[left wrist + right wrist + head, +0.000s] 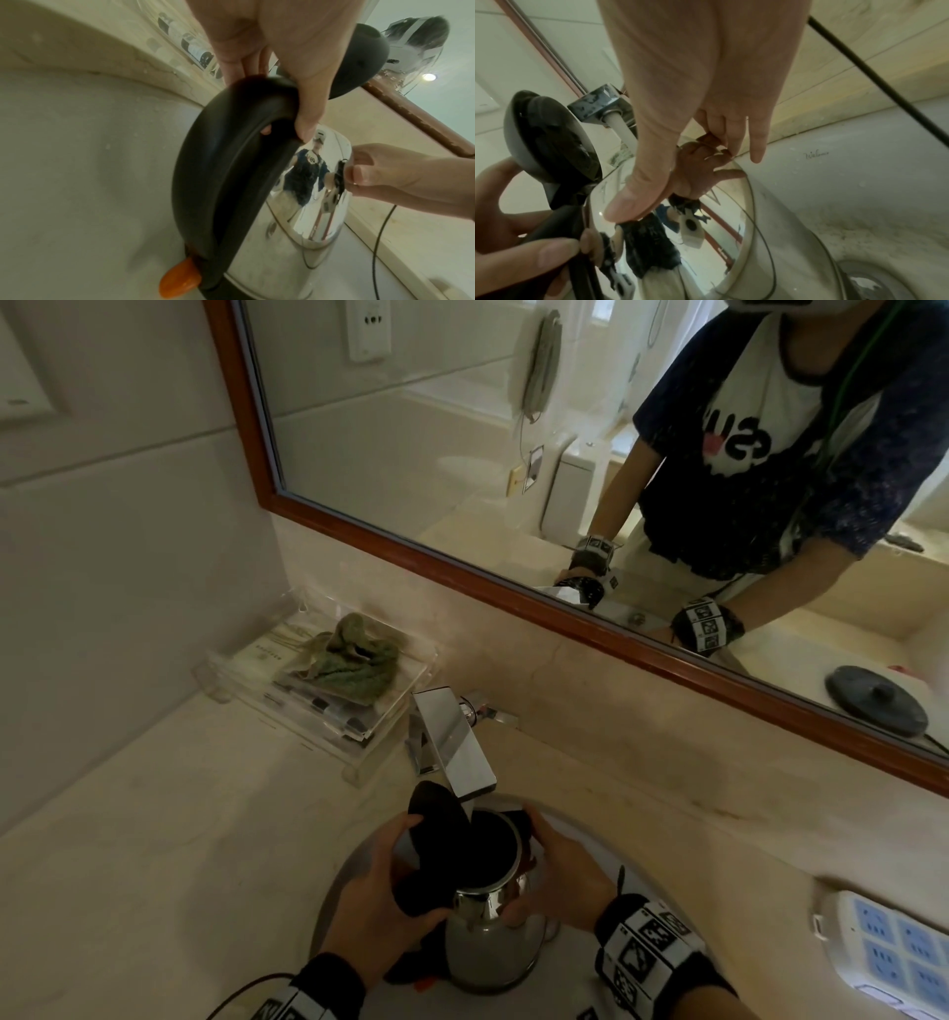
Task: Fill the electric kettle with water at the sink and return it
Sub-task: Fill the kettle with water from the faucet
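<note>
Under the chrome tap [452,742], inside the pale sink basin [606,845]: steel electric kettle [488,937], tilted a little, black lid [436,819] swung up and open, dark mouth just below the spout. White stream of water [626,134] running from spout toward the opening. Left hand [380,911] clamped round the black handle [231,162], fingers curled over its top, thumb tip [306,130] pressed on the handle's inner edge beside the shiny body. Orange switch [180,282] sticking out at the handle's foot. Right hand [560,875] against the opposite side of the steel body near the rim, thumb [634,199] flat on the metal, fingers bent around the far side, little finger straight and off the metal; grip on the kettle, then, from both sides. Tracking bands with black-and-white markers on both wrists.

On the marble surface [154,814] to the left of the tap: clear acrylic tray [328,706] with a crumpled green cloth [349,660] on top. At the right edge, white power strip [893,952] with blue sockets. Behind, wood-framed mirror [411,454], reflecting the person's torso, both wrists and the round black kettle base [878,701].
</note>
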Demonstrator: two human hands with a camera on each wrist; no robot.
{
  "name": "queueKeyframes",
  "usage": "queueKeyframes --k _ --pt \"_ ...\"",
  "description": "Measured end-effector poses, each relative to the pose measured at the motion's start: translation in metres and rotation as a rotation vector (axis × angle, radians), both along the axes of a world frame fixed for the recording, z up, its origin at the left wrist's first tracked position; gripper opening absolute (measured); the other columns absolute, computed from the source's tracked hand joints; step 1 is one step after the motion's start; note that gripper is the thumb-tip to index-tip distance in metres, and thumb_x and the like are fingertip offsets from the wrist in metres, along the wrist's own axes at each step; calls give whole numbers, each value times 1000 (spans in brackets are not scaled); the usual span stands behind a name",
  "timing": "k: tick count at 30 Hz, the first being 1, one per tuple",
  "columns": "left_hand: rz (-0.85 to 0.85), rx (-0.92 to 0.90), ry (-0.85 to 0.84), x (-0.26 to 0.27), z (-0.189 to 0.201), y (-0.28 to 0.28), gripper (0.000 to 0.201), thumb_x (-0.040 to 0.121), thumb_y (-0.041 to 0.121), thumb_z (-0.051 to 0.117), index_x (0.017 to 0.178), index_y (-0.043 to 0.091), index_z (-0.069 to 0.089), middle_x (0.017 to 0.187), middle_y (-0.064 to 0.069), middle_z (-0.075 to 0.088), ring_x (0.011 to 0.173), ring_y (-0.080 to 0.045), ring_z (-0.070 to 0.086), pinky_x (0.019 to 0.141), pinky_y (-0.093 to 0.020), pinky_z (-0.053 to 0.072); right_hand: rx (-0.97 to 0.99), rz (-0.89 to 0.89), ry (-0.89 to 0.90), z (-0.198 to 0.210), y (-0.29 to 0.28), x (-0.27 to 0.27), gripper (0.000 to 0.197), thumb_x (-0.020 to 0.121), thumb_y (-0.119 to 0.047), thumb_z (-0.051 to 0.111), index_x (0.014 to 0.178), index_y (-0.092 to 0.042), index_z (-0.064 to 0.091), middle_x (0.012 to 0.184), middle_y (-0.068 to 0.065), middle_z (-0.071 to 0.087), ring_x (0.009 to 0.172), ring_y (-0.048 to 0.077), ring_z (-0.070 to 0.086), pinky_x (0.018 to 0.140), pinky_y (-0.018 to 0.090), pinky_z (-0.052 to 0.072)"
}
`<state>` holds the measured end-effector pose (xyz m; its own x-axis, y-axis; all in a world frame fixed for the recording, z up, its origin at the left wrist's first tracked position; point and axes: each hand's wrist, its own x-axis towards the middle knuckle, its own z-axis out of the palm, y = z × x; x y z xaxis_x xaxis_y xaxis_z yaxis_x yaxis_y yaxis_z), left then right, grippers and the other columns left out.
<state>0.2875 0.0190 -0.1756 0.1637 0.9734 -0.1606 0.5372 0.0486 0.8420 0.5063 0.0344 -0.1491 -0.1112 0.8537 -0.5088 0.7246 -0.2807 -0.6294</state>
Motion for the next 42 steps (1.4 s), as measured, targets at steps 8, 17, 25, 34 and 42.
queueKeyframes --k 8,17,25,34,42 --pt "25 -2 -21 -1 -3 3 93 58 27 84 113 60 17 103 13 56 90 -10 61 81 -22 49 17 -4 -12 -2 3 -2 124 60 -22 87 151 -21 3 146 -2 43 135 16 39 102 19 36" --pt "-2 8 -7 0 -1 3 89 61 23 83 108 60 18 106 8 55 92 -10 59 81 -18 47 47 -8 -12 -3 1 -1 122 58 -22 88 150 -21 8 142 -2 48 131 16 44 93 14 35" --pt "-9 1 3 -1 -5 3 91 61 24 84 110 61 16 101 12 54 87 -7 57 80 -18 48 40 -27 -6 -5 0 0 123 58 -21 88 150 -20 7 141 -3 49 129 15 46 91 13 38" --pt "-3 7 -3 1 -7 6 94 59 23 85 109 63 16 108 8 54 98 -14 59 82 -19 49 65 -13 -4 -6 1 2 120 56 -21 89 149 -20 13 135 -4 54 125 15 50 89 14 40" --pt "-6 -24 -23 -1 -7 6 93 60 22 84 113 58 17 92 16 57 79 0 58 68 -8 45 86 7 -27 -8 3 0 120 56 -24 89 149 -20 14 136 -3 54 124 17 52 92 19 43"
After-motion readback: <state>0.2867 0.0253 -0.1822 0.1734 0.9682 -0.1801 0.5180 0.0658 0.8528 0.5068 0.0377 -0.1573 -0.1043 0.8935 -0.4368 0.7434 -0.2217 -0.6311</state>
